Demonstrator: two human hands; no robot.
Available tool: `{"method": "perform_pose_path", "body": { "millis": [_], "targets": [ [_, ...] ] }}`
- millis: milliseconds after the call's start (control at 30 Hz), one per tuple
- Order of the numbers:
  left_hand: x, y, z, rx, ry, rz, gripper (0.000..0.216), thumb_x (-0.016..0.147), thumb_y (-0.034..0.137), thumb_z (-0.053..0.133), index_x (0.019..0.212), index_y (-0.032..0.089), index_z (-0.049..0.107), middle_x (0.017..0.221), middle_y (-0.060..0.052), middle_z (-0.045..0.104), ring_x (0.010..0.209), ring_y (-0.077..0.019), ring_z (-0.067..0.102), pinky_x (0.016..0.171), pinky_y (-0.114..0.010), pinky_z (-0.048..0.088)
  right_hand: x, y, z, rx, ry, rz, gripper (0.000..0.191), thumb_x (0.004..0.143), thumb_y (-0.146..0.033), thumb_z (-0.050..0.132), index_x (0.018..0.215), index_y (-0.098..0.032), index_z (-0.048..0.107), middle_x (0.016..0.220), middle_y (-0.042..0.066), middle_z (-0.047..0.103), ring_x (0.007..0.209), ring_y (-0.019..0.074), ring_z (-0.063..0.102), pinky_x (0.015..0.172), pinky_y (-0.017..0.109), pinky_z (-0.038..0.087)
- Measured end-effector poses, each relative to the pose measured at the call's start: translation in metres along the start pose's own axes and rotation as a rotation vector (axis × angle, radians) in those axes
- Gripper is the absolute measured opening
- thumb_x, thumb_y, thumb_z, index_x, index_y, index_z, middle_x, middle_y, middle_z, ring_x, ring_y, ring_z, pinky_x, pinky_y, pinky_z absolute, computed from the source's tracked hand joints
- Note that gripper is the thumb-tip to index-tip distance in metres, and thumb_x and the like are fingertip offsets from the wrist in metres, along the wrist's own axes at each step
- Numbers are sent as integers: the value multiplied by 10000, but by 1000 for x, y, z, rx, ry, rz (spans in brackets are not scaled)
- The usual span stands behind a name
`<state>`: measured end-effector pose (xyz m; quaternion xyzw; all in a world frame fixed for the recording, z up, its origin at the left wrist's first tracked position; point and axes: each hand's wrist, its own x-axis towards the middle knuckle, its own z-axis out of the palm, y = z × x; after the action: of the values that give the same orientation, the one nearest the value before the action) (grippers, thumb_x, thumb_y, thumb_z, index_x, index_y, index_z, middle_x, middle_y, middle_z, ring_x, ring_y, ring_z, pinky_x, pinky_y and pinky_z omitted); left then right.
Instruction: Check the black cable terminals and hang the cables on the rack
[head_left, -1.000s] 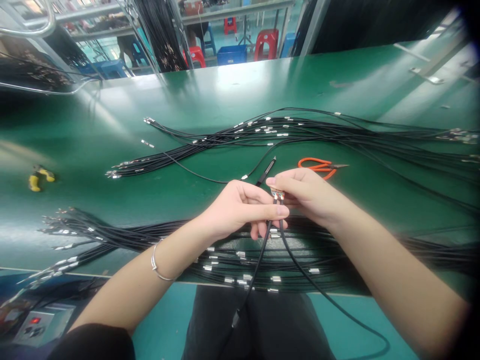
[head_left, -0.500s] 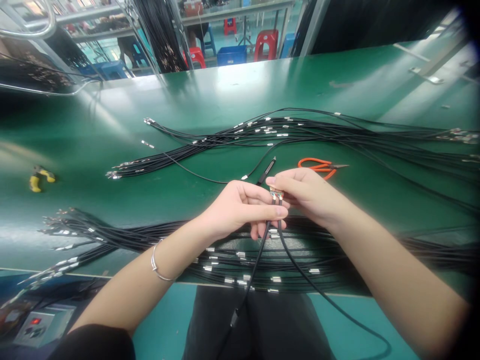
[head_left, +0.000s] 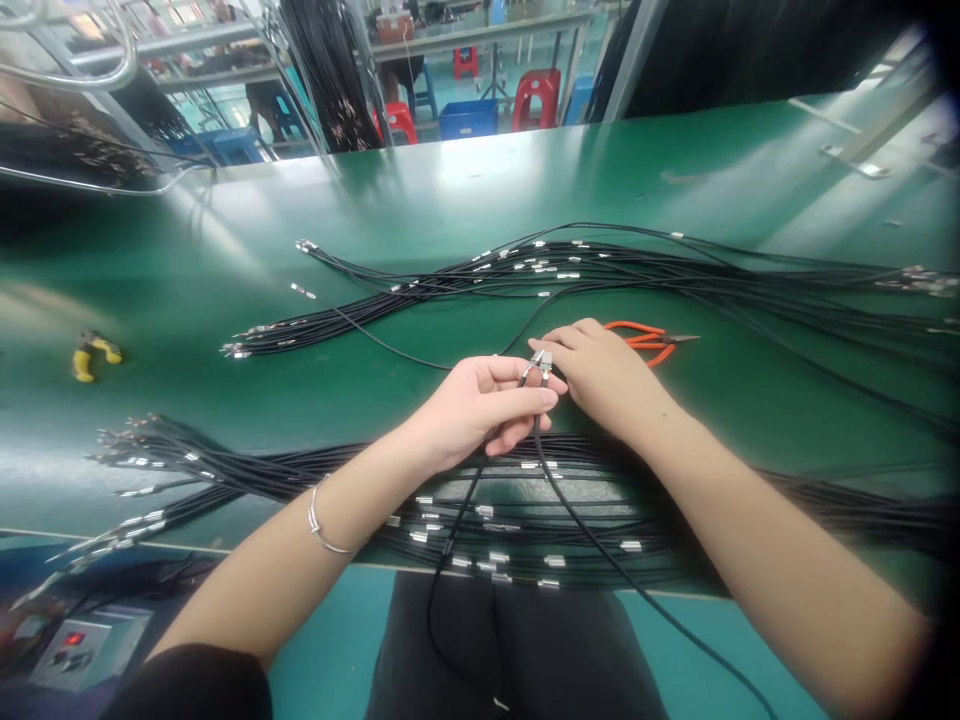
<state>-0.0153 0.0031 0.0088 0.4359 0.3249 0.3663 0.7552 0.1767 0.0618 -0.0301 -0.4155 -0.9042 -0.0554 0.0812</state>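
Two black cables (head_left: 535,436) rise from a worker's lap, over a near bundle (head_left: 247,475) at the edge of a green table (head_left: 450,200). They run into the left hand (head_left: 480,412), which has a bracelet (head_left: 324,525) at the wrist. Its thumb and fingers are pinched tight on the pair just below their metal terminals (head_left: 540,360), which stick out above the grip. The right hand (head_left: 604,378) lays its fingertips on the terminals — whether it clasps them cannot be told. Just beyond lie orange pliers (head_left: 646,338), then a far bundle (head_left: 600,268) — a yellow tool (head_left: 91,356) sits well off to the left. Red stools (head_left: 537,88) stand behind.
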Motion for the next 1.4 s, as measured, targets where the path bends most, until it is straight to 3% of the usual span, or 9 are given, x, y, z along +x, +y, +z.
{"method": "perform_pose_path", "body": {
  "millis": [133,300,433,567,733,867,967,1033,1400],
  "targets": [
    [0,1,0,-65,22,-12,354,728,237,798,1038,119,673,654,-10,627,381,16,330,350,-116,185,1,-1,-12,-76,-59,51,223,898,-77,506,962,-121,716,953,122,651,888,257,513,774,361,445],
    [-2,1,2,-24,76,92,546,736,216,798,1235,195,577,612,28,614,388,0,330,371,-122,193,0,2,-14,14,33,117,163,897,-129,537,930,-127,697,877,119,643,846,264,550,750,387,443],
    [-2,1,2,2,75,115,519,758,246,784,1232,178,582,657,-8,662,378,2,329,365,-130,200,5,1,-15,658,389,344,27,865,-209,614,868,-184,622,758,33,644,638,164,571,596,304,456],
    [-2,2,3,-7,94,134,515,751,266,791,1214,143,601,680,-33,679,385,-5,360,360,-140,199,9,-12,-29,1430,696,487,194,837,-352,668,761,-208,563,623,-34,594,511,106,547,497,240,458],
    [-2,2,6,-16,125,151,532,722,278,813,1187,106,619,655,-34,670,377,-7,356,355,-156,189,4,-29,-46,1787,885,511,97,840,-247,628,751,-211,634,612,-25,604,559,107,583,535,233,498],
    [-2,2,7,-30,124,174,531,705,263,826,1171,100,631,624,-15,648,385,-9,362,355,-155,187,-1,-34,-49,1749,887,545,154,887,-267,573,847,-198,705,613,-3,630,553,120,607,527,245,517],
    [-3,2,8,-47,110,192,499,710,245,823,1154,109,642,607,3,630,387,-11,371,353,-150,196,-2,-38,-50,1653,967,478,35,807,-226,704,827,-212,679,656,-17,646,571,130,626,555,263,537],
    [-3,1,8,-50,103,203,485,710,243,822,1144,116,648,591,17,612,390,-16,388,351,-147,209,-2,-41,-50,1572,1003,448,139,745,-175,764,831,-227,668,688,-30,642,574,128,624,582,275,546],
    [-5,2,8,19,99,224,504,724,297,812,1178,144,655,566,32,577,395,-30,417,345,-151,251,-12,-58,-52,804,978,234,94,836,-164,649,852,-251,681,796,23,692,747,204,677,664,367,575]
  ]
}}
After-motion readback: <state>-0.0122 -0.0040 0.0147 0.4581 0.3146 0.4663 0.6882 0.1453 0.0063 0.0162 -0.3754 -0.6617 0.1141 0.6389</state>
